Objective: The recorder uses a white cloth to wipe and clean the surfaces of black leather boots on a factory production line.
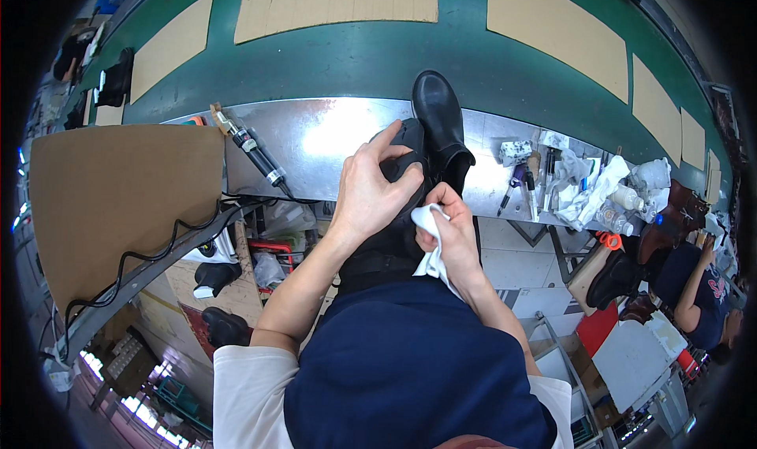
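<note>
A tall black boot [438, 118] lies across the edge of the shiny metal workbench [331, 137], its toe pointing away from me. My left hand [371, 187] grips the boot's shaft from the left, fingers wrapped over the leather. My right hand [453, 232] is closed on a white cloth [430, 253] and presses it against the shaft just right of the left hand. The lower shaft runs down toward my dark blue apron and is partly hidden by both hands.
A black heat tool [254, 151] with a cable lies left on the bench beside a brown cardboard sheet [118, 193]. Rags, bottles and brushes [587, 189] clutter the right end. Behind runs a green conveyor belt [378, 55] with cardboard sheets. Another person [702, 295] sits at right near brown boots.
</note>
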The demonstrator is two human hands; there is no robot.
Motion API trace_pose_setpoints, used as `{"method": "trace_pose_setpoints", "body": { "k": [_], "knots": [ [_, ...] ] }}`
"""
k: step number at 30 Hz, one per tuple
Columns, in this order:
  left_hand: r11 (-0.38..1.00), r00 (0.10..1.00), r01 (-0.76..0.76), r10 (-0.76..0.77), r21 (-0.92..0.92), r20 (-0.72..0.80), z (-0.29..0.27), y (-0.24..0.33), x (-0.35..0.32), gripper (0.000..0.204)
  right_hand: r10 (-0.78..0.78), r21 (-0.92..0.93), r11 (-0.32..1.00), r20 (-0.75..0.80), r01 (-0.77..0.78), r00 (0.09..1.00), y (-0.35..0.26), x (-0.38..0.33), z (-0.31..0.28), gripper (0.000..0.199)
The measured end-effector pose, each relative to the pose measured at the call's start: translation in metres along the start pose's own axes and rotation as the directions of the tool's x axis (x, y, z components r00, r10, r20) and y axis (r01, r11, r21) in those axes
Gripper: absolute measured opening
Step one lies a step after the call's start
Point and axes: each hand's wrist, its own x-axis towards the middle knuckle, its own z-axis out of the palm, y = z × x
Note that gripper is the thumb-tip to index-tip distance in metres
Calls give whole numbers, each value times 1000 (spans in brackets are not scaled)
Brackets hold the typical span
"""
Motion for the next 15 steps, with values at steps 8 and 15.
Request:
{"method": "trace_pose_setpoints", "body": {
  "k": [8, 15],
  "knots": [
    [1000, 1000, 3, -3, 8, -4, -1, 0, 0, 60, 3, 10, 1000, 29, -3, 1000, 0, 0, -1, 5],
    [999, 999, -38, 38, -3, -20, -1, -3, 1, 63, -34, -68, 997, 2, 34, 999, 2, -1, 3, 5]
  ]
}}
